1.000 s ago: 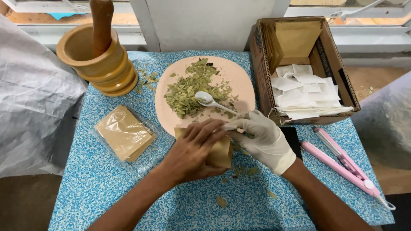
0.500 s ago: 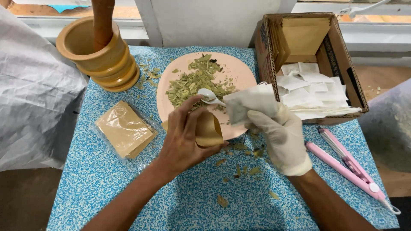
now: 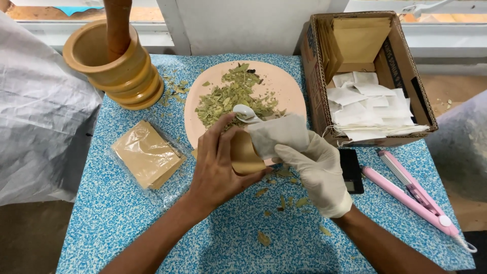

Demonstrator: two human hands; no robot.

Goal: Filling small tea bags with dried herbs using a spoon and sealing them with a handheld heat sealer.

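The bare left hand (image 3: 218, 167) is closed around a small brown paper pouch (image 3: 247, 153), while the gloved right hand (image 3: 312, 165) grips a white filter bag (image 3: 278, 133) with a white spoon (image 3: 247, 113) at its mouth, just over the pink plate (image 3: 284, 83). Most dried green leaves (image 3: 231, 96) lie unpacked on the plate, though many filled white bags (image 3: 368, 109) sit in the cardboard box (image 3: 317, 81). The blue speckled surface (image 3: 127, 223) below a window also carries a wooden mortar (image 3: 109, 68), a packet of brown pouches (image 3: 147, 160), a black scale (image 3: 351, 170) and a pink sealer (image 3: 413, 195).

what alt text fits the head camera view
A bare left hand holds a brown paper pouch while the gloved right hand slips a white filter bag toward it, above a pink plate of dried leaves on a blue speckled table.
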